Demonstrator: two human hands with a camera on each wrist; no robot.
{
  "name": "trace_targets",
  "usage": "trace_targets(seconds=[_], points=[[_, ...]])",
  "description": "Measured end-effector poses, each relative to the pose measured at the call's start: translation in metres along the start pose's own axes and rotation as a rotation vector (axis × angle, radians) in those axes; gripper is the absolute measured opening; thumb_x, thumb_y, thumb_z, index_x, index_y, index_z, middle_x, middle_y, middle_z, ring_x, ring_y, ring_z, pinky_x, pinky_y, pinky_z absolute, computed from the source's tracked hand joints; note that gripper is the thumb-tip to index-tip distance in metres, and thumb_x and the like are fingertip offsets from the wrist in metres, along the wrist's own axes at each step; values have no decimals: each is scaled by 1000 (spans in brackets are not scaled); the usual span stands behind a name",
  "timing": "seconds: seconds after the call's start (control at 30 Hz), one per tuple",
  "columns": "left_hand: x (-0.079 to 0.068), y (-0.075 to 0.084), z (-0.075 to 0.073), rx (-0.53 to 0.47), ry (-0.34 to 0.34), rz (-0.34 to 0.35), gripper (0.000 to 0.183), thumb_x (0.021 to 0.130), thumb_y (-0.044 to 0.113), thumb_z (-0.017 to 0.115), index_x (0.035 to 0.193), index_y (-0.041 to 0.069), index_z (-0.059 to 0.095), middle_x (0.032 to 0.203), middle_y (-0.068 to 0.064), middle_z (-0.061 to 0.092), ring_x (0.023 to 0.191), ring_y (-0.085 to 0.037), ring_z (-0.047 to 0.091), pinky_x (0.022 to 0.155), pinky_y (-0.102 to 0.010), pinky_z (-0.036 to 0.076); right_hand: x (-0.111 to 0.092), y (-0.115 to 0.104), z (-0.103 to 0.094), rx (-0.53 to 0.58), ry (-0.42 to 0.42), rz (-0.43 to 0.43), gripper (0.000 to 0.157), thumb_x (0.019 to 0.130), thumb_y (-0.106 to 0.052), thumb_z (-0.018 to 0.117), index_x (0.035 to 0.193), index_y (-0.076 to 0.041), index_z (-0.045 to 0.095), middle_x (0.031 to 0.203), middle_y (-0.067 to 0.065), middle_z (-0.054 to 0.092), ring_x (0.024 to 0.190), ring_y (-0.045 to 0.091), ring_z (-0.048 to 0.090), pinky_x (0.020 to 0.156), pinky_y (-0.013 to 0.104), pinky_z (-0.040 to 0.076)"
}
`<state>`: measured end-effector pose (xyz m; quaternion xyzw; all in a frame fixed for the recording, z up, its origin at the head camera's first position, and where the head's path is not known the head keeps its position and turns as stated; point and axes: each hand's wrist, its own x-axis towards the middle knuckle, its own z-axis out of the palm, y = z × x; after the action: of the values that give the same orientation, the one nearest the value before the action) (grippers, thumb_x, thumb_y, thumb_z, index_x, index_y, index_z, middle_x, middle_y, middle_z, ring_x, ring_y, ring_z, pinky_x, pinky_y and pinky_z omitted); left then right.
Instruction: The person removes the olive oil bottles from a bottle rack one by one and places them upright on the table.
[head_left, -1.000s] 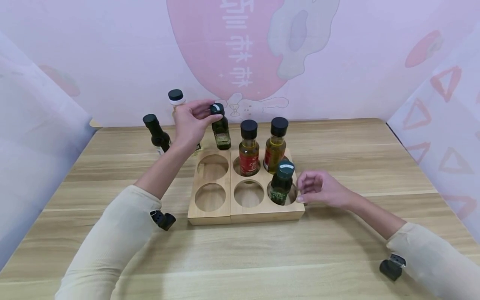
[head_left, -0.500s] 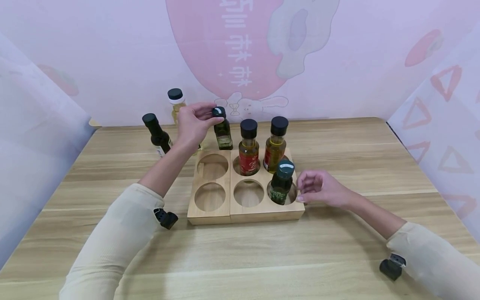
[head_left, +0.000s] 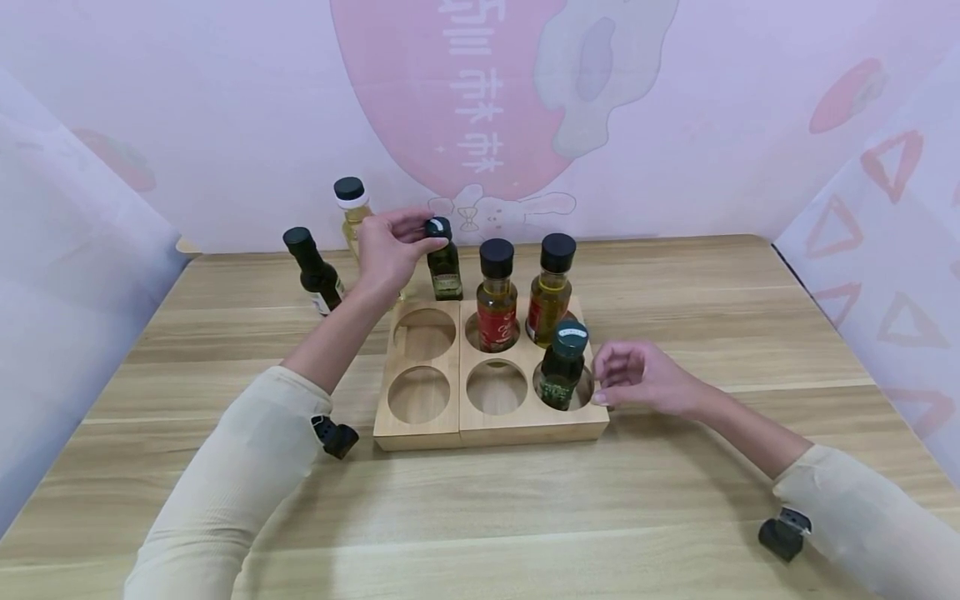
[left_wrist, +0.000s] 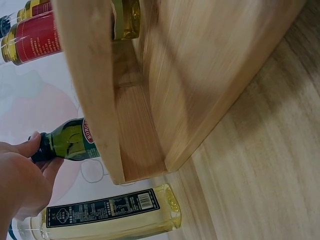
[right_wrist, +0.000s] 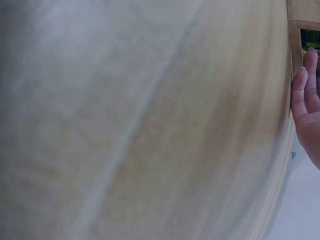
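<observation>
My left hand (head_left: 392, 248) pinches the dark cap of a small green glass bottle (head_left: 446, 271), which is upright behind the wooden bottle rack (head_left: 420, 437). In the left wrist view, thumb and fingers close round that bottle's neck, and the rack hides its base. Whether it touches the table I cannot tell. At the rack's right side, my right hand (head_left: 648, 379) has loosely bent fingers with its fingertips against the edge. Beside them, another dark green bottle (head_left: 562, 371) stands in the front right hole. Two red-labelled oil bottles, one in the middle (head_left: 497, 304) and one at right (head_left: 550, 300), fill back holes.
Left of the rack stand a dark bottle (head_left: 318, 275) and a tall pale-yellow oil bottle (left_wrist: 115, 215), partly hidden by my left hand in the head view. Several rack holes hold nothing. A printed cloth (head_left: 262, 125) hangs behind the wooden table (head_left: 525, 525).
My left hand has shifted slightly right and down with the green bottle, its movement slowing. The right hand and the bottles in the rack stay put.
</observation>
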<state>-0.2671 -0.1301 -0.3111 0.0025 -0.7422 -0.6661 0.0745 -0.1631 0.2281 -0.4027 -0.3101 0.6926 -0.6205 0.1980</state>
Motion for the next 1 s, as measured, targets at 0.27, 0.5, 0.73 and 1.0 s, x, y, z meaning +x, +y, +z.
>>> trace_targets(seconds=[0.27, 0.5, 0.73, 1.0], points=[[1, -3, 0, 19, 10, 9, 37, 86, -11, 79, 122, -6, 73, 124, -21, 72, 112, -26, 73, 90, -25, 60, 0, -1, 0, -1, 2, 6, 21, 86, 11, 74, 97, 11, 56, 87, -1, 69, 79, 11, 67, 73, 26, 61], [2, -4, -1, 36, 12, 17, 38, 87, -8, 78, 125, -6, 71, 126, -21, 71, 114, -25, 72, 93, -26, 59, 0, -2, 1, -1, 2, 9, 21, 86, 11, 74, 97, 12, 56, 86, -1, 69, 79, 11, 67, 73, 27, 61], [2, -5, -1, 65, 14, 23, 38, 87, -6, 79, 125, -4, 72, 125, -20, 72, 114, -26, 72, 93, -26, 59, -1, -3, 1, -7, 5, 16, 21, 86, 11, 73, 97, 12, 56, 86, 0, 69, 78, 12, 67, 72, 27, 61], [3, -5, -1, 106, 11, 45, 38, 89, -2, 79, 126, -2, 72, 126, -19, 72, 114, -26, 71, 95, -28, 58, 0, -4, 1, -23, 15, 20, 20, 86, 10, 73, 97, 11, 56, 85, 0, 69, 77, 12, 66, 72, 27, 61]])
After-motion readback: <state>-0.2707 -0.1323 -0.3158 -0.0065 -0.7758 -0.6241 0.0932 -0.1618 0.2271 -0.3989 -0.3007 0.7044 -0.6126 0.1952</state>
